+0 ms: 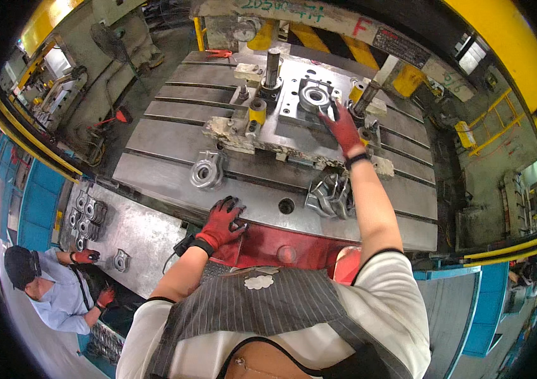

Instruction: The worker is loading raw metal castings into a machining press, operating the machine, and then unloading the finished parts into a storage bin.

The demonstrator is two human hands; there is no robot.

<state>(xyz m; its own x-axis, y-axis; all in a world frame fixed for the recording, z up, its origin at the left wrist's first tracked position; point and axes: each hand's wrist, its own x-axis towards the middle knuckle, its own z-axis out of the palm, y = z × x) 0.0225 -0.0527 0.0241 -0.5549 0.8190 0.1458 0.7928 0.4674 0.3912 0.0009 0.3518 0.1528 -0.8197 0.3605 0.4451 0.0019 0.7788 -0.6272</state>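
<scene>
My right hand (344, 129), in a red glove, reaches over the die plate (290, 114). Its thumb and fingers straddle the lower right edge of a ring-shaped metal part (314, 96), which sits on the plate. My left hand (220, 223), also red-gloved, is at the front edge of the slotted press bed (249, 205), fingers spread with nothing in them. Beyond it a similar metal part (206, 170) lies on the bed. Several more metal parts (330, 194) are heaped by my right forearm, which partly covers them.
Upright guide posts (273, 68) flank the die plate. Orange-handled pliers (220, 54) lie at the bed's far left. At lower left, a co-worker (60, 284) in red gloves sits by a metal table (139, 230) bearing several similar parts. A yellow press frame (527, 57) rises at right.
</scene>
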